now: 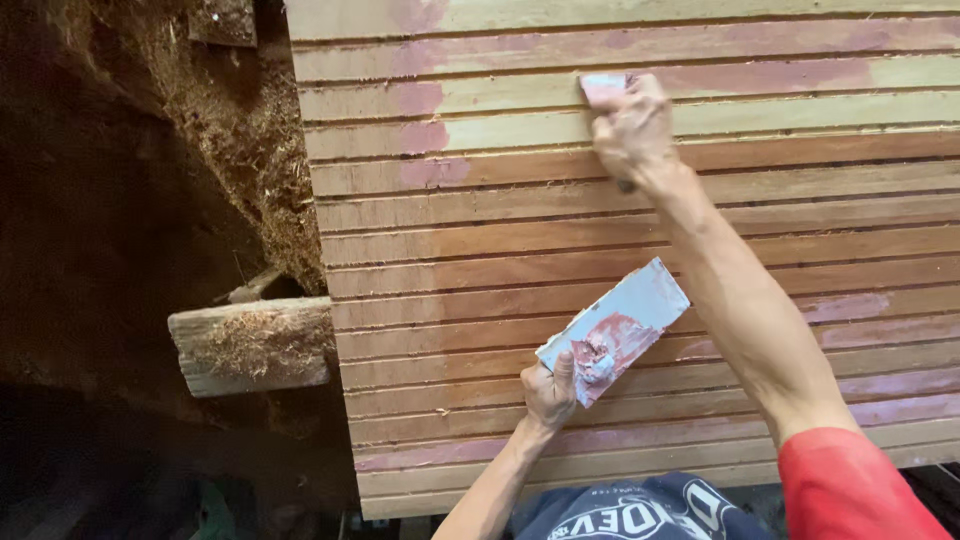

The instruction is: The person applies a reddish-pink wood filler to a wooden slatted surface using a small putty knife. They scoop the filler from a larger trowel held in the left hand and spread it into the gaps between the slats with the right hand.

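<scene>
My right hand reaches far up over a stack of wooden planks and presses a small flat scraper, smeared pink, against the wood near the top. My left hand is low at the near edge and grips a pale rectangular board by its lower corner, tilted up to the right. A lump of reddish-pink filler sits on that board. Pink filler patches mark several plank edges, mostly along the upper left and lower right.
Sawdust and wood shavings are heaped to the left of the planks, beside a dark hollow. A short rough timber block covered in shavings juts out at the left edge of the stack. My red sleeve shows at bottom right.
</scene>
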